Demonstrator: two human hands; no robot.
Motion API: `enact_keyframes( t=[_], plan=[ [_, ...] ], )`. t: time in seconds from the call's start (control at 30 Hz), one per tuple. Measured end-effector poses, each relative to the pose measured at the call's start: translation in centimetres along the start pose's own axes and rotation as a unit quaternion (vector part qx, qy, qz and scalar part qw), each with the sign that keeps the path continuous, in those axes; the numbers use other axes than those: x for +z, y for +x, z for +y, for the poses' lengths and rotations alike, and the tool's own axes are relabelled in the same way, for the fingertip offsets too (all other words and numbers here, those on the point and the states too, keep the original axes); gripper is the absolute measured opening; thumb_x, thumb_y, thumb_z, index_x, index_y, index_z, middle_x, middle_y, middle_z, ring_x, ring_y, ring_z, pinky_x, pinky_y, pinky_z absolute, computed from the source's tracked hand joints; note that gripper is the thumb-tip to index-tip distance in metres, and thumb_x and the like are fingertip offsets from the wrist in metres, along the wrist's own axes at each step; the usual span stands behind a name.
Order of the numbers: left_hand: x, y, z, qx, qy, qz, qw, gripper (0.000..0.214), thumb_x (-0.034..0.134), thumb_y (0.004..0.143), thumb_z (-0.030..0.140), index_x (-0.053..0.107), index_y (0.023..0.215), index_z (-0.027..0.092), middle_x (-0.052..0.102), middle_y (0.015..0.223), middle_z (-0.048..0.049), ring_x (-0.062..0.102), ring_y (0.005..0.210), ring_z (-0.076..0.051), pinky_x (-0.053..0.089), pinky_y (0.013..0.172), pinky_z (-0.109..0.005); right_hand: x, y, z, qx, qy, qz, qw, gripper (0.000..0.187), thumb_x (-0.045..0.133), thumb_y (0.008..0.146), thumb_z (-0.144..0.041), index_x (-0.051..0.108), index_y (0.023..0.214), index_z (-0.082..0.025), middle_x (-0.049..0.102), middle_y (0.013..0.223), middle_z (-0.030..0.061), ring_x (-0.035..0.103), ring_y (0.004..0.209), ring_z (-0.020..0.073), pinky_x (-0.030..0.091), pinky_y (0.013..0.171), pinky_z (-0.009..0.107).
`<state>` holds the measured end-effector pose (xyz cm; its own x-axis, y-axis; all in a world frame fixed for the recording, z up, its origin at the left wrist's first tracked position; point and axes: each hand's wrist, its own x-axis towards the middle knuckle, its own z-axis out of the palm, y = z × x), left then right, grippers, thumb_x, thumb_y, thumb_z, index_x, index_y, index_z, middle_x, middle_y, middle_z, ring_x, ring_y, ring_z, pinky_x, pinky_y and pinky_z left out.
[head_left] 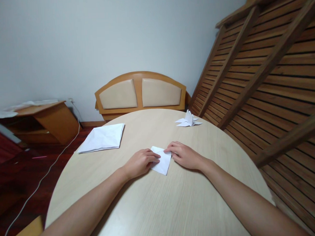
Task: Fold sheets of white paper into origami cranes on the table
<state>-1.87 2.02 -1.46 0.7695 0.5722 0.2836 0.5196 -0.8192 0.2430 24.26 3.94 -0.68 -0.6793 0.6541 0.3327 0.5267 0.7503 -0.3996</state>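
Note:
A small folded square of white paper (164,163) lies on the round table in front of me, one corner pointing towards me. My left hand (142,162) is closed at its left edge, with the fingertips resting over the paper and pressing it. At the upper right edge, my right hand (184,155) has its fingertips together on the paper, the other fingers curled under. Beyond my right hand stand folded white paper cranes (188,119), bunched together with their wings spread. Left of my left hand is a stack of white paper sheets (102,137).
The round pale wood table (161,214) carries all the paper. Behind it stands a headboard (141,92) with two cream panels. A slatted wooden frame (269,66) leans on the right. At left are a low wooden cabinet (54,121) and a white cable (49,170) on the floor.

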Motion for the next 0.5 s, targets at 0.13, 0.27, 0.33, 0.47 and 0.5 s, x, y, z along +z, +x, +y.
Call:
enact_keyframes(
  t=[0.13,0.27,0.33,0.47,0.5],
  plan=[
    [-0.5,0.1,1.0,-0.005,-0.02,0.004,1.0,0.019,0.059,0.091,0.023,0.07,0.106,0.019,0.071,0.121,-0.0072,0.064,0.109,-0.023,0.05,0.098,-0.038,-0.2,-0.3,0.3,-0.019,0.025,-0.014,0.999,0.043,0.048,0.087,-0.002,0.069,0.118,-0.021,0.066,0.108,0.0071,0.061,0.104,0.0198,0.049,0.093,0.034],
    [-0.5,0.2,1.5,-0.03,-0.035,0.004,0.999,0.024,0.064,0.09,0.038,0.069,0.102,0.018,0.069,0.124,-0.0105,0.064,0.112,-0.025,0.051,0.097,-0.039,-0.4,-0.3,0.5,-0.027,0.027,-0.022,0.999,0.042,0.05,0.085,-0.002,0.069,0.117,-0.021,0.066,0.106,0.0067,0.061,0.102,0.02,0.049,0.092,0.034],
    [-0.4,0.2,1.5,-0.035,-0.038,0.001,0.999,0.025,0.065,0.089,0.038,0.069,0.104,0.018,0.067,0.127,-0.0107,0.064,0.114,-0.026,0.05,0.099,-0.039,-0.6,-0.3,0.5,-0.03,0.019,-0.022,0.999,0.038,0.053,0.086,-0.005,0.069,0.116,-0.021,0.067,0.105,0.0068,0.061,0.101,0.0207,0.049,0.092,0.035],
    [-0.2,0.2,1.6,-0.04,-0.039,-0.004,0.998,0.027,0.065,0.087,0.034,0.069,0.109,0.018,0.065,0.13,-0.0111,0.062,0.118,-0.027,0.049,0.103,-0.04,-0.8,-0.5,0.3,-0.031,0.002,-0.023,0.999,0.028,0.057,0.088,-0.013,0.07,0.112,-0.022,0.066,0.109,0.0076,0.061,0.103,0.0218,0.049,0.093,0.037],
    [-0.3,0.1,1.7,-0.04,-0.04,-0.006,0.998,0.028,0.065,0.087,0.034,0.069,0.11,0.018,0.065,0.13,-0.0114,0.062,0.119,-0.027,0.048,0.103,-0.041,-0.9,-0.5,0.2,-0.031,0.001,-0.021,0.999,0.025,0.059,0.088,-0.015,0.07,0.11,-0.022,0.065,0.111,0.0078,0.061,0.106,0.0221,0.049,0.094,0.037]
  ],
)
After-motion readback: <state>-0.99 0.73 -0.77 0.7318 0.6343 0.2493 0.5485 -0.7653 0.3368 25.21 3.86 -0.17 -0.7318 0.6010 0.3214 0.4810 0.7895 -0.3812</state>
